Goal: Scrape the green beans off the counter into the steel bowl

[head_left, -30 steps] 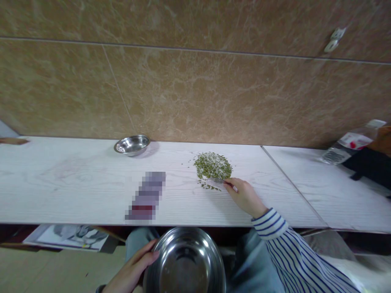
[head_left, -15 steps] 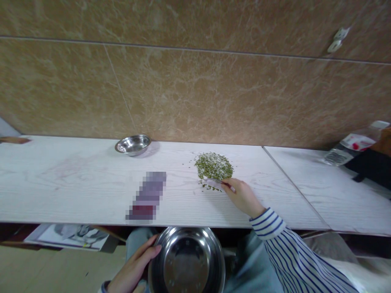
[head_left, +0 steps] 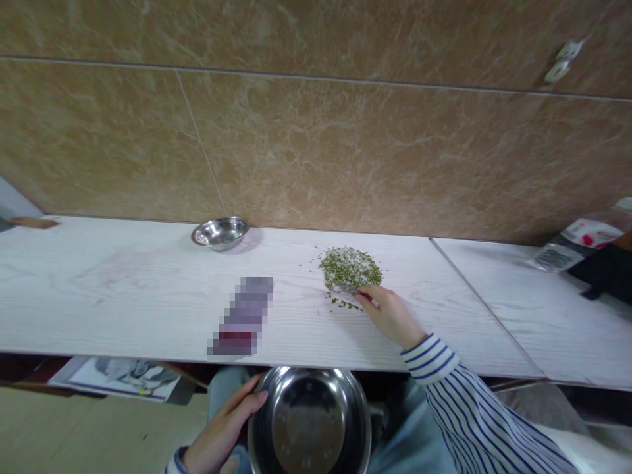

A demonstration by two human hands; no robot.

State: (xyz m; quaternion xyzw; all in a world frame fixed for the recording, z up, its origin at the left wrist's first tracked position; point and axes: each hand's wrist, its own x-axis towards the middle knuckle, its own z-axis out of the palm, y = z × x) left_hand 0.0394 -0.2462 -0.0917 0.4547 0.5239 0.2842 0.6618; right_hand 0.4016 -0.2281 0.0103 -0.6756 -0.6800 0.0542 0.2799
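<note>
My right hand (head_left: 388, 314) pinches the handle of a small spoon-like utensil (head_left: 344, 288); its exact kind is hard to make out. The utensil's pale end rests at the near edge of a pile of small green beans (head_left: 348, 266), which look like mung beans with white grains scattered over them. Several beans lie loose in front of the pile. With my left hand (head_left: 232, 421) I grip the left rim of a large stainless steel basin (head_left: 309, 428), thumb over the edge. It stands at my lap, below the table's front edge, and only its shiny bottom shows inside.
A small steel bowl (head_left: 220, 234) sits at the back of the white table (head_left: 123, 289), near the tiled wall. Left of centre lies a blurred-out object (head_left: 241, 316). A plastic bottle (head_left: 582, 237) leans beside a black item (head_left: 607, 266) at far right. An open drawer (head_left: 123, 378) is below left.
The view has shifted slightly, so everything on the table appears a little further right. My right hand and the utensil have edged slightly left against the bean pile. The left hand keeps its hold.
</note>
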